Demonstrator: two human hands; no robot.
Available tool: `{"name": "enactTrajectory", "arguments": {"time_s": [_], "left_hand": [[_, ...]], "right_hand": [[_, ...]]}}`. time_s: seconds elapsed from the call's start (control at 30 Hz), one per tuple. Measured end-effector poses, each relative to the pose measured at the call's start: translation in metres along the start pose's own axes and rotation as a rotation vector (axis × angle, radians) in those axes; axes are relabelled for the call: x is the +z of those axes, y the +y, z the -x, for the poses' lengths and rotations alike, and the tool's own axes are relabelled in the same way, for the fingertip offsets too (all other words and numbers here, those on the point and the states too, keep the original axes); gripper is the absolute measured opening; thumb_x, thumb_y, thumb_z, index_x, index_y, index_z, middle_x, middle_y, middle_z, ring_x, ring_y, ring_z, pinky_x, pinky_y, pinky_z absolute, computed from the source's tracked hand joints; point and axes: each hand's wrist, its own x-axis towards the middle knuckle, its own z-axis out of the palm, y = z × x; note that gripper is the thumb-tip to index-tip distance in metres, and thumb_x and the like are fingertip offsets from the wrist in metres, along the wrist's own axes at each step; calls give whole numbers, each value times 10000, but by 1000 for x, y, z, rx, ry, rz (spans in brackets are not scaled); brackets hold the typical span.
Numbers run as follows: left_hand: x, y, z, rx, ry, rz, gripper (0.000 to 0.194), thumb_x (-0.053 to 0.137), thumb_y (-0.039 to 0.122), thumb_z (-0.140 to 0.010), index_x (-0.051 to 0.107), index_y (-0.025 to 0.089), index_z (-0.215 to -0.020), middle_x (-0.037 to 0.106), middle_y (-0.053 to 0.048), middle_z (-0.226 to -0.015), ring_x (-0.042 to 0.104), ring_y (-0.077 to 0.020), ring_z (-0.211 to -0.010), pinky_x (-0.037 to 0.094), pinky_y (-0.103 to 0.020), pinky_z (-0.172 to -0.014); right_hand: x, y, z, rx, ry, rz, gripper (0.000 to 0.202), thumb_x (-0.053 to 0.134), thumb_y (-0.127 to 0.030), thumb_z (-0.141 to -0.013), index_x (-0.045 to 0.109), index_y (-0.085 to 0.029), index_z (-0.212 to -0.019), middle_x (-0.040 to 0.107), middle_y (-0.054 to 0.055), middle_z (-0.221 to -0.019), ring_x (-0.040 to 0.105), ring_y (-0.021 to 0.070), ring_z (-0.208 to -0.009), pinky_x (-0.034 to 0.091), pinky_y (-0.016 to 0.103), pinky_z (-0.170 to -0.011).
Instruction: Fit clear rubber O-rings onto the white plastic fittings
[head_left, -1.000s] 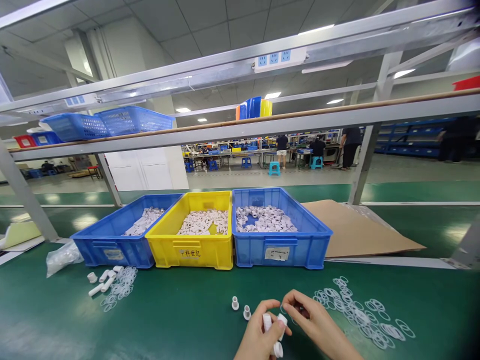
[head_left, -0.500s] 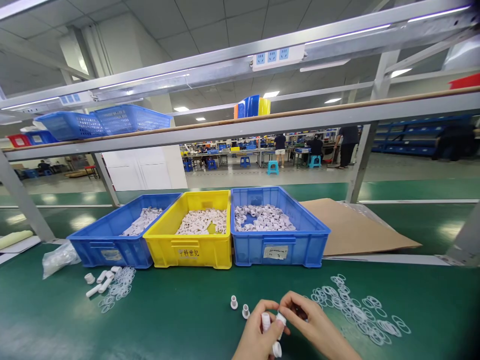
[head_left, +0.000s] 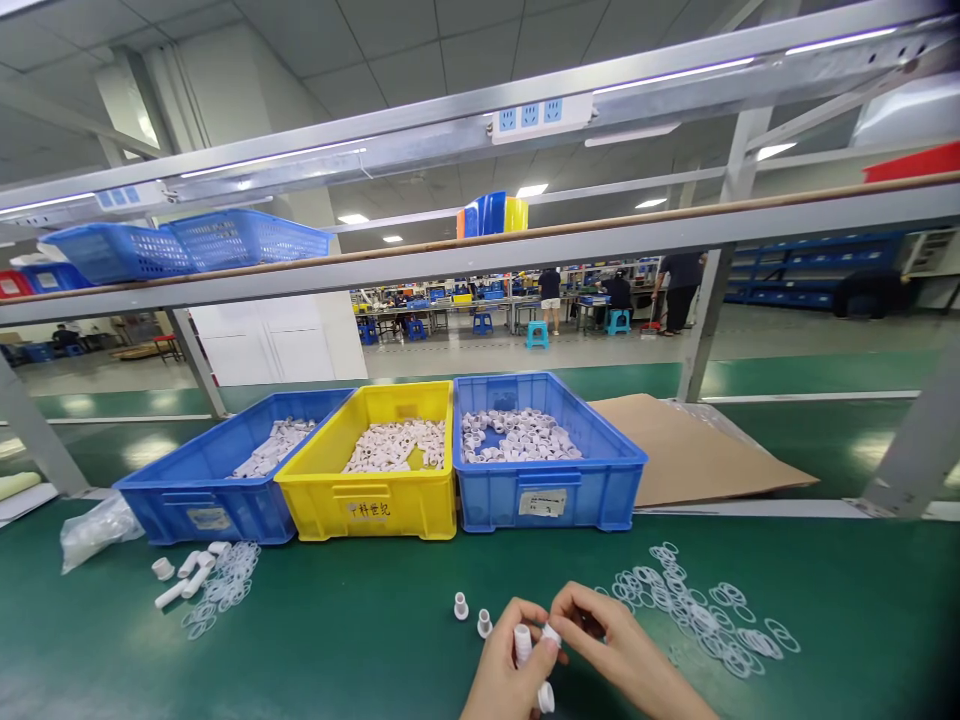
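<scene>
Several white plastic fittings (head_left: pixel 523 645) are gripped in my left hand (head_left: pixel 510 660), one upright between the fingers and one with its flanged end showing below. Another white fitting (head_left: pixel 552 634) sits between that hand's thumb and fingers. My right hand (head_left: pixel 600 630) is closed in a pinch at its top, touching it; whatever the fingertips pinch is too small to make out. Two more flanged fittings (head_left: pixel 484 624) stand upright on the green table just left of my hands. Thin clear rings (head_left: pixel 701 615) lie in a loose pile to the right of my right hand.
A blue bin (head_left: pixel 555 500), a yellow bin (head_left: pixel 367 508) and another blue bin (head_left: pixel 206 515) hold small white parts. White fittings (head_left: pixel 196 578), more rings (head_left: pixel 225 590) and a plastic bag (head_left: pixel 101 528) lie at left. Cardboard (head_left: pixel 697 450) lies behind right; a shelf (head_left: pixel 420 262) spans above.
The whole view has shifted slightly, so the bins and table items appear further left. My hands keep nearly the same grip and pinch on the fittings.
</scene>
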Motion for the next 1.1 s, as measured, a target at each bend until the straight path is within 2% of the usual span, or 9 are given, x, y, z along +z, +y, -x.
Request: {"name": "enactTrajectory", "arguments": {"time_s": [0.37,0.53,0.77,1.1], "left_hand": [[0,3,-1,-23,-14,-83,572,609,695,-834,542,177,-1066,666,-21,-840,403,-69,-509,287,-215,-455],[-1,2,0,-47,-33,-95,604,598,723,-820,527,183,-1080,651,-18,-860,378,-56,-469,271,-195,-382],[-1,4,1,-30,-27,-118,594,594,717,-828,530,176,-1067,643,-20,-847,386,-52,-495,274,-169,-391],[-1,6,3,-40,-38,-146,544,584,677,-854,527,185,-1077,643,-20,-867,393,-70,-493,287,-201,-391]], "right_hand": [[-1,-5,3,-4,-2,4,299,560,-430,-1034,612,-217,-831,579,-22,-778,505,173,-696,347,263,-600],[-1,-12,1,-8,2,20,301,555,-426,-1035,612,-215,-829,589,-23,-786,511,167,-693,348,259,-598],[-1,-14,2,-13,3,-4,298,554,-421,-1029,601,-212,-822,576,-22,-780,508,167,-687,352,262,-596],[-2,-14,2,-8,11,31,296,559,-429,-1021,598,-213,-822,570,-11,-784,497,181,-704,342,270,-608]]}}
